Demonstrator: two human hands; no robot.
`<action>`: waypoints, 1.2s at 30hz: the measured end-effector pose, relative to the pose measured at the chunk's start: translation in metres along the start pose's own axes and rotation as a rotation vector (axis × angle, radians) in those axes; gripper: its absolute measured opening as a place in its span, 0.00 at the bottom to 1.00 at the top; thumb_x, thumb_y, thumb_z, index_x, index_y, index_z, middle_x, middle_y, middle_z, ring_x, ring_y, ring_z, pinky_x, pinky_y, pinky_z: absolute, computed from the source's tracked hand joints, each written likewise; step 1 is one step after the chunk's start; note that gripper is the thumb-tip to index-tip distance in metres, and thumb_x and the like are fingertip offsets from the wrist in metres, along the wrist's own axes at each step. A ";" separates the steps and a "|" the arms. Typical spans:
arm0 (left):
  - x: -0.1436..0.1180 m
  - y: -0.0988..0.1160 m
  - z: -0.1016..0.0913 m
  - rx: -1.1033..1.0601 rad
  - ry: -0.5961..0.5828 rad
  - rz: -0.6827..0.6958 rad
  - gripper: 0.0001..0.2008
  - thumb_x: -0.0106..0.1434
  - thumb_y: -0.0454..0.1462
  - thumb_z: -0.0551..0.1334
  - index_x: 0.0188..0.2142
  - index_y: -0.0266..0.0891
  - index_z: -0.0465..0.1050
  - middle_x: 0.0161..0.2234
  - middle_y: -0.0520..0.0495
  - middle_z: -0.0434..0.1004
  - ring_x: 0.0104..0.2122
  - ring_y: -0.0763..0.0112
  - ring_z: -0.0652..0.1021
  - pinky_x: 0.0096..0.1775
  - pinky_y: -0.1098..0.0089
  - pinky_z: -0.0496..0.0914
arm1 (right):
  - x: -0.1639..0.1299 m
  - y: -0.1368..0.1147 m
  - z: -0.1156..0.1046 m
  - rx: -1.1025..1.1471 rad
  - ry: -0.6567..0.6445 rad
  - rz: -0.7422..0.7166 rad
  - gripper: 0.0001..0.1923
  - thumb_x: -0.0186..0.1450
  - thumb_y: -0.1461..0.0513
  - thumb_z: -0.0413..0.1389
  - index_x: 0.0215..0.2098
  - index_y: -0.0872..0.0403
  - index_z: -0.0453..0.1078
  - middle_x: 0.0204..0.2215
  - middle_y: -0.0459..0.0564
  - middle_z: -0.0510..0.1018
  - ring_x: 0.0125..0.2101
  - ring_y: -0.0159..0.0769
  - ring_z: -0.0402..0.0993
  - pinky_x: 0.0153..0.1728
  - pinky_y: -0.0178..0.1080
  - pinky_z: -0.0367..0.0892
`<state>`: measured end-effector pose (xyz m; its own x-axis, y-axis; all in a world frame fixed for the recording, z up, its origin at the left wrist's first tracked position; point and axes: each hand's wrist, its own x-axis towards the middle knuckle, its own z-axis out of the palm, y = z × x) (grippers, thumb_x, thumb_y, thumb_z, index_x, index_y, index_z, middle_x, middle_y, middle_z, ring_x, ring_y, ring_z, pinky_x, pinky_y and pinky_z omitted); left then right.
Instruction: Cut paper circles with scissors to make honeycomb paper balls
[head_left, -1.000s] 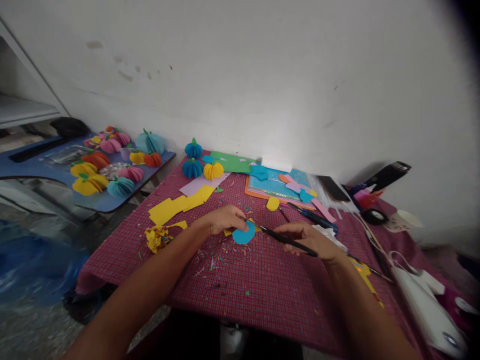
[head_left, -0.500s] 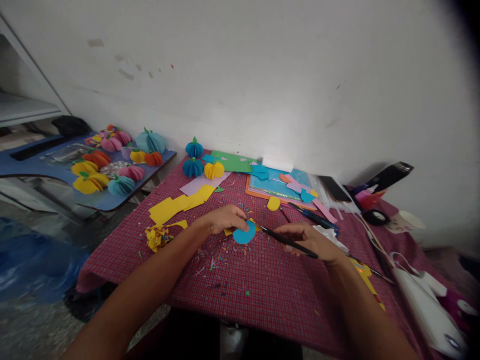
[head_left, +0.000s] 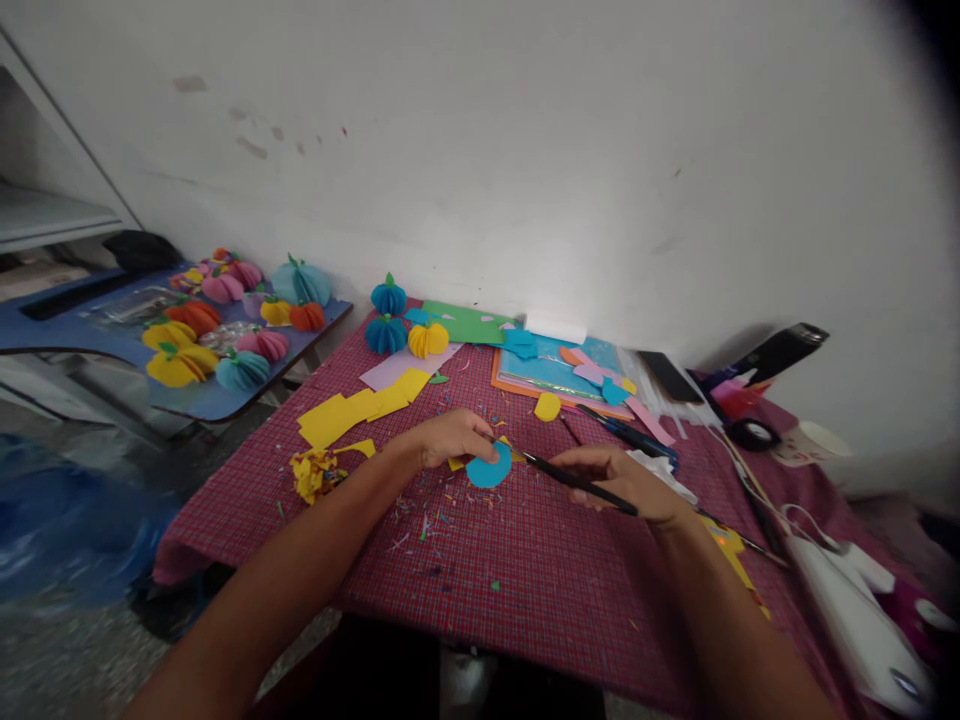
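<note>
My left hand pinches a round blue paper disc at its upper edge, with the thumb lying on top. Bits of yellow paper peek out from behind the disc. Between the fingers of my right hand is a slim black-handled tool; its thin tip reaches the disc's right edge, and its exact kind is too blurred to tell. Below the disc, tiny coloured paper scraps are scattered over the checked red cloth.
Folded yellow paper and crumpled yellow paper lie to the left. Paper pumpkins stand at the back left, more on a blue table. Blue sheets lie behind. A yellow glue gun is at the right.
</note>
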<state>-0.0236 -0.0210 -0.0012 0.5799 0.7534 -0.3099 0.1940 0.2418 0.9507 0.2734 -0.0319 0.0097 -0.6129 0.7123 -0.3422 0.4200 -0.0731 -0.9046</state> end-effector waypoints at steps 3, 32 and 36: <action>0.001 -0.002 0.000 -0.013 0.007 0.004 0.10 0.47 0.39 0.67 0.21 0.35 0.70 0.17 0.55 0.67 0.16 0.79 0.66 0.19 0.75 0.57 | 0.001 0.002 -0.001 0.058 -0.032 -0.016 0.25 0.57 0.56 0.64 0.52 0.52 0.72 0.29 0.46 0.77 0.24 0.28 0.69 0.22 0.29 0.61; 0.003 -0.004 0.000 -0.059 -0.001 -0.011 0.10 0.46 0.39 0.68 0.24 0.34 0.73 0.19 0.53 0.70 0.17 0.78 0.68 0.20 0.75 0.60 | -0.001 0.006 -0.003 0.079 -0.028 0.019 0.27 0.58 0.55 0.65 0.53 0.53 0.71 0.29 0.48 0.79 0.25 0.29 0.73 0.22 0.30 0.66; 0.003 -0.005 0.000 -0.058 -0.006 -0.002 0.10 0.46 0.40 0.68 0.24 0.34 0.73 0.19 0.53 0.70 0.17 0.78 0.68 0.21 0.75 0.60 | -0.001 0.006 -0.004 0.081 -0.017 0.036 0.26 0.58 0.55 0.64 0.53 0.53 0.72 0.28 0.47 0.78 0.24 0.29 0.72 0.21 0.29 0.66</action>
<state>-0.0230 -0.0198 -0.0068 0.5844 0.7491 -0.3119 0.1495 0.2784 0.9487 0.2788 -0.0305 0.0058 -0.6097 0.6965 -0.3782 0.3868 -0.1550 -0.9090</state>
